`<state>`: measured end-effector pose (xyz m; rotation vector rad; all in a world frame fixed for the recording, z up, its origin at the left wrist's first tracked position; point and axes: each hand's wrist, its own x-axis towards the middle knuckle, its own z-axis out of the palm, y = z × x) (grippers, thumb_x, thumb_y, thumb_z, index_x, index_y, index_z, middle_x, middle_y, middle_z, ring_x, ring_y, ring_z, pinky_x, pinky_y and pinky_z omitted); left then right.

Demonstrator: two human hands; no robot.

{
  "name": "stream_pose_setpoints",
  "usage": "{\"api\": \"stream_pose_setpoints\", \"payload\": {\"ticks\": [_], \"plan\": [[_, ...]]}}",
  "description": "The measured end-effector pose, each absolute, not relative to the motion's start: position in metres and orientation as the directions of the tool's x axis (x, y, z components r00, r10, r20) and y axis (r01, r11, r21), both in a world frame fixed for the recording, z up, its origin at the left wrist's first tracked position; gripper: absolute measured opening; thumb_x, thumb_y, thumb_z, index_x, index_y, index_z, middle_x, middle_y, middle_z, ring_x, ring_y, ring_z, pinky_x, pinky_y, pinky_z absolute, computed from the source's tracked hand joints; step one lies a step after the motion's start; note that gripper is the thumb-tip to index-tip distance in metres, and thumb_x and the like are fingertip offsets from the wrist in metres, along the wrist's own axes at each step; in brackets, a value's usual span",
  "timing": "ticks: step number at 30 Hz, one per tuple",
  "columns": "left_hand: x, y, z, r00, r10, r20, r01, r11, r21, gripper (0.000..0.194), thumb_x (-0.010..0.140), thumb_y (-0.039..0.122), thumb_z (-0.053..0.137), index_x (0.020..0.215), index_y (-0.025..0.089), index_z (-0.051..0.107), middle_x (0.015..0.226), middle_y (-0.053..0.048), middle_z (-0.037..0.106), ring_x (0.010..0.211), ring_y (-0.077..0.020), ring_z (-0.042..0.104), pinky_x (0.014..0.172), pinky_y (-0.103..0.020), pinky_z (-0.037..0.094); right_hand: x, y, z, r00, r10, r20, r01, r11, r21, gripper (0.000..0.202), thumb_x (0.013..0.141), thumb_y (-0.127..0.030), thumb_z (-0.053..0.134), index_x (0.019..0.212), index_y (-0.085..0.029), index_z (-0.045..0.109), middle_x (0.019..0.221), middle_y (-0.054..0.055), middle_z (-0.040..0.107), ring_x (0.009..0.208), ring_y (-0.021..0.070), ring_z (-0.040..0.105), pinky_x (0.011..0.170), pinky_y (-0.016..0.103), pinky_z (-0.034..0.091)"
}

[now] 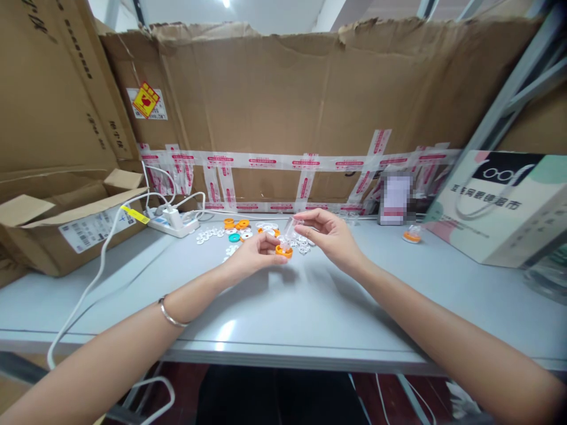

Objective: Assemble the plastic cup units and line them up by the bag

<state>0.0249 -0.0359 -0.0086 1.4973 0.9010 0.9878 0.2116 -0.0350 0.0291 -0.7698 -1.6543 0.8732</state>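
Note:
My left hand (pixel 261 250) pinches an orange ring-shaped part (pixel 284 252) between thumb and fingers, a little above the table. Clear plastic pieces sit in the orange part's middle. Just above it, my right hand (pixel 325 232) grips a clear plastic piece (pixel 290 226) by its upper end, thumb against fingertips. Whether this clear piece touches the orange part I cannot tell. Behind the hands lie orange rings (pixel 241 224), a teal ring (pixel 234 238), small white parts (pixel 208 235) and clear parts (pixel 303 245).
A power strip (pixel 177 227) with white cables lies at the back left beside an open cardboard box (pixel 66 218). At the right stand a phone (pixel 396 200), an orange-and-clear assembly (pixel 412 235) and a printed paper bag (pixel 491 218). A cardboard wall (pixel 274 94) closes off the back.

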Motion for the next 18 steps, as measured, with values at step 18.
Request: {"api": "stream_pose_setpoints", "payload": {"ticks": [18], "plan": [[0.0253, -0.0389, -0.0025, 0.383, 0.908, 0.170, -0.014, -0.178, 0.984, 0.040, 0.066, 0.021, 0.073, 0.098, 0.017, 0.050, 0.090, -0.004, 0.066, 0.087, -0.0160, 0.063, 0.084, -0.034, 0.046, 0.2066, -0.0346, 0.0207, -0.338, 0.832, 0.439, 0.055, 0.483, -0.874, 0.020, 0.068, -0.031, 0.070, 0.083, -0.020, 0.063, 0.095, 0.004, 0.068, 0.089, 0.0173, 0.064, 0.083, 0.036, 0.053]]}}
